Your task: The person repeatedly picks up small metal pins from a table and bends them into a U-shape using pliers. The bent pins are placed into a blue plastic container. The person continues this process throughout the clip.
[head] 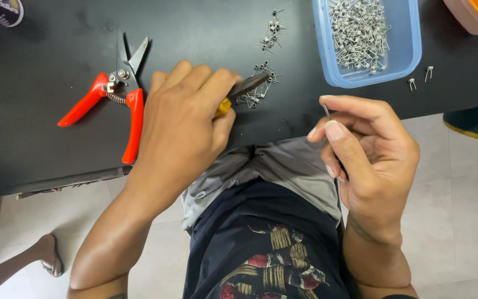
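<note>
Beside the blue plastic tub of wire coils, the left hand gripped dark yellow-handled pliers over loose small grey coils; the right hand pinched a thin metal rod. Seemingly coil-winding; gripping wire likely came next.

Red snips block left; centre open

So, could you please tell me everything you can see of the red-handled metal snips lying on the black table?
The red-handled metal snips lie flat on the black table, untouched, just left of the left hand. Their short grey blades point away from the person and stand slightly apart. A bolt joins them at the pivot, with a coiled spring between the two splayed handles.
</note>
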